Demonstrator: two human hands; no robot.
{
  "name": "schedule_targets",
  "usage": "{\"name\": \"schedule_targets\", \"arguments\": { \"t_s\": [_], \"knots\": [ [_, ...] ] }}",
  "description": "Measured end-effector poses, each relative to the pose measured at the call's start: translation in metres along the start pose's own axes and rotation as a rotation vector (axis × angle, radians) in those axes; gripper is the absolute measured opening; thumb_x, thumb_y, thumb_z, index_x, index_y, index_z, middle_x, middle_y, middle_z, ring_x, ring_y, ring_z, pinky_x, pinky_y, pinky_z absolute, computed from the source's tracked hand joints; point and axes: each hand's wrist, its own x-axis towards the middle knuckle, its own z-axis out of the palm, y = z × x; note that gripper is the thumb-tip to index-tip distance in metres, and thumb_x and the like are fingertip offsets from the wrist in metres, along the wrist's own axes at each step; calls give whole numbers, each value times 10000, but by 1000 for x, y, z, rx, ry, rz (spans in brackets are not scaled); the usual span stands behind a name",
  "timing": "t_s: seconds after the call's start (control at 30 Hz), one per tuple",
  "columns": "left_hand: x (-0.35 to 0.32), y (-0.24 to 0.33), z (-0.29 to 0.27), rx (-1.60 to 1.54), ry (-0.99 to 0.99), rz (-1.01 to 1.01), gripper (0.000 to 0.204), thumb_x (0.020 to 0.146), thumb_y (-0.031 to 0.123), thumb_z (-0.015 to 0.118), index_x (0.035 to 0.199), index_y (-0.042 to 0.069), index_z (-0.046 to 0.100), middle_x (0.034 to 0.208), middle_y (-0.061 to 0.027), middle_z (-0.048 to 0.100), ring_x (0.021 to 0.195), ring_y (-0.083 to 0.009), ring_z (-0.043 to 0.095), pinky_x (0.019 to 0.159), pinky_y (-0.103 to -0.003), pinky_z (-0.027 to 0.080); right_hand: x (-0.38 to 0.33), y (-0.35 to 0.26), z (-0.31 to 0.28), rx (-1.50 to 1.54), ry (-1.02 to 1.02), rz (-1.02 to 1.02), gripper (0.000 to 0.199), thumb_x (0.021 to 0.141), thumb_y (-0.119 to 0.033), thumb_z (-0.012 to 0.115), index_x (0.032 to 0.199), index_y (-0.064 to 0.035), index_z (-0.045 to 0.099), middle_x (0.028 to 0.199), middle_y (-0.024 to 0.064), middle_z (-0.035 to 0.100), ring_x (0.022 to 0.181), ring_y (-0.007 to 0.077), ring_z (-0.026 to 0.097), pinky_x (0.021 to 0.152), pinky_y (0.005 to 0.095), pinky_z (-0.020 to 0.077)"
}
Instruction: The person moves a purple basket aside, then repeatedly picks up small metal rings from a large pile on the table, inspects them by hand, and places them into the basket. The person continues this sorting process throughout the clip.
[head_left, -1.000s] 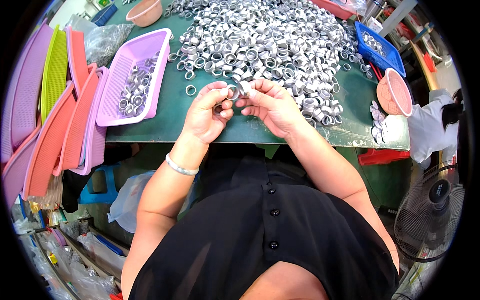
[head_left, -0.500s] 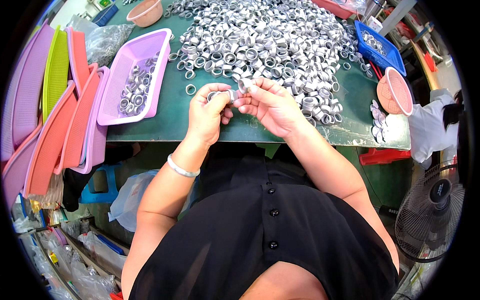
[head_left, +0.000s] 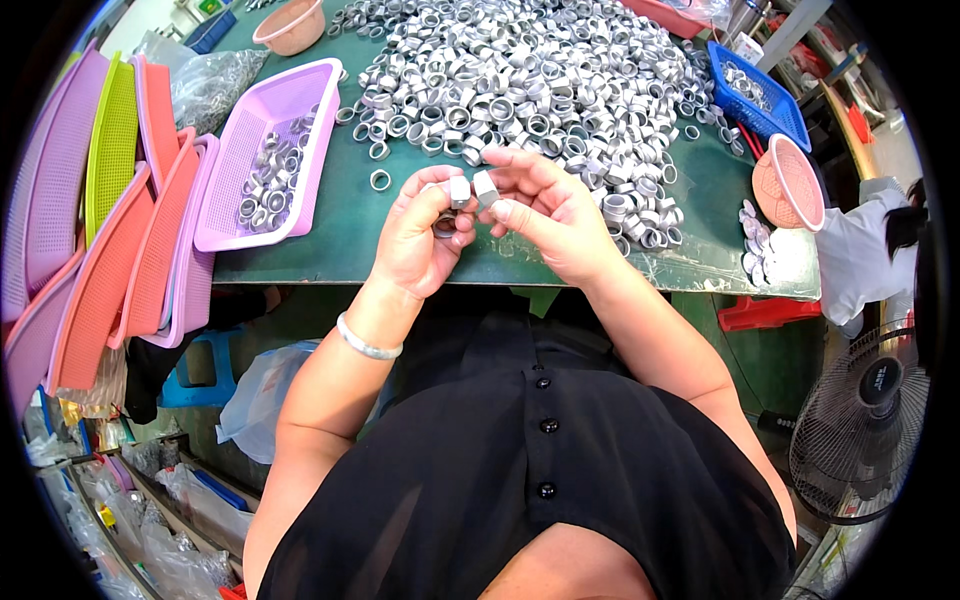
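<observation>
Close together over the front of the green table, both my hands hold small grey metal rings. My left hand (head_left: 418, 236) is closed on metal rings: one ring (head_left: 459, 191) sits at the thumb and fingertips, and another ring (head_left: 444, 226) shows below it among the fingers. Between thumb and fingers, my right hand (head_left: 552, 215) pinches a single metal ring (head_left: 485, 188), tilted and just apart from the left hand's ring. Beyond the hands spreads a large pile of similar rings (head_left: 520, 85). One loose ring (head_left: 380, 180) lies left of my left hand.
A lilac basket (head_left: 222, 205) with some rings stands at the left, beside stacked coloured baskets (head_left: 110, 150). To the right are a blue basket (head_left: 790, 122), a peach basket (head_left: 795, 180) and flat silvery pieces (head_left: 752, 243). A fan (head_left: 860, 430) stands at the lower right.
My left hand has turned, so a second ring now shows under its fingers. The right hand's ring has tilted and come down slightly, level with the left one. The right fingers have spread a little.
</observation>
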Motion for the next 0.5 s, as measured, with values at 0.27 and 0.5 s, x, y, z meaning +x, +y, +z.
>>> {"name": "schedule_targets", "arguments": {
  "t_s": [0.27,0.5],
  "knots": [
    [-5,-6,13,121,81,31,120,861,100,526,978,85,545,797,-43,588,584,-102,520,491,-220,401,-2,2,-1,-159,-28,-33,354,852,-60,573,1189,-4,478,1074,56,564,937,113,552,792,252,453],
    [-7,-9,16,276,179,53,175,861,125,561,1021,60,587,803,-19,594,577,-78,499,488,-203,391,1,1,1,-200,37,34,256,841,-82,584,1078,-15,513,983,42,574,870,93,553,742,229,454]
  ]
}}
